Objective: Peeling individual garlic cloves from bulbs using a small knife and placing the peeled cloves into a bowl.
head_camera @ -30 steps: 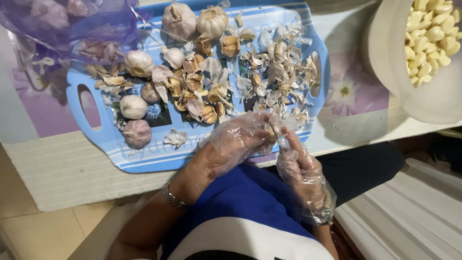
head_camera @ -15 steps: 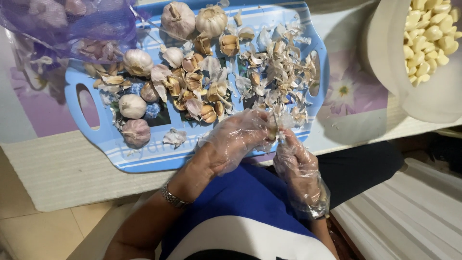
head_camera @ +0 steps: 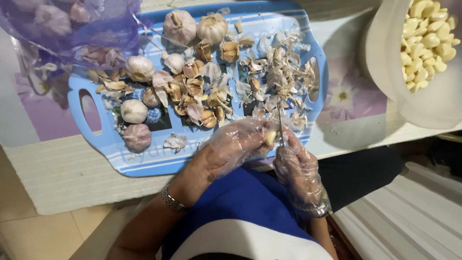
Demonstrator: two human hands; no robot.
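Garlic peeling, item in hand: one clove (head_camera: 270, 137), pale and nearly bare.

My left hand (head_camera: 236, 144) pinches it at the blue tray's (head_camera: 144, 166) near edge; my right hand (head_camera: 297, 163), closed on a small knife (head_camera: 280, 126), has moved in against it since a second ago. Whole bulbs on tray: about six. White bowl (head_camera: 385, 58): one, heaped with peeled cloves. Purple net bag (head_camera: 96, 29): one.

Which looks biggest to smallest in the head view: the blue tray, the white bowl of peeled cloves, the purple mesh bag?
1. blue tray
2. white bowl, cut off by the frame
3. purple mesh bag, also cut off; bowl and bag look close, so their order is unsure.
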